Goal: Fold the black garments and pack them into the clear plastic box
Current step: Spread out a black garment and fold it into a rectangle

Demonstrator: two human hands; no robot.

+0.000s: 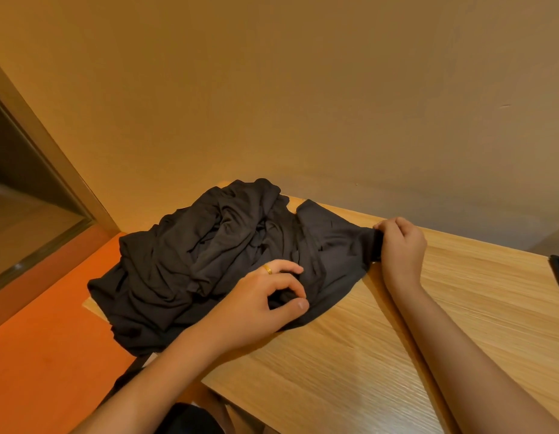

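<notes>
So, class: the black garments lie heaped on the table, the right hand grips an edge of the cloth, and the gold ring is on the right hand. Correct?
No. The head view shows the gold ring on the left hand, not the right hand. The rest holds: black garments heaped on the table, right hand gripping the cloth's edge.

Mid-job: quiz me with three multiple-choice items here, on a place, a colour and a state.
1. Where do the garments lie? A: on the table's left end. B: on the floor. C: in a box.
2. Colour of the ring on the left hand? A: silver. B: gold. C: black.
3. The right hand: A: grips a garment's edge. B: lies flat on the table. C: is raised, empty.
Answers: 1 A, they rest on the table; 2 B, it shines yellow; 3 A, its fingers curl round the edge.
</notes>
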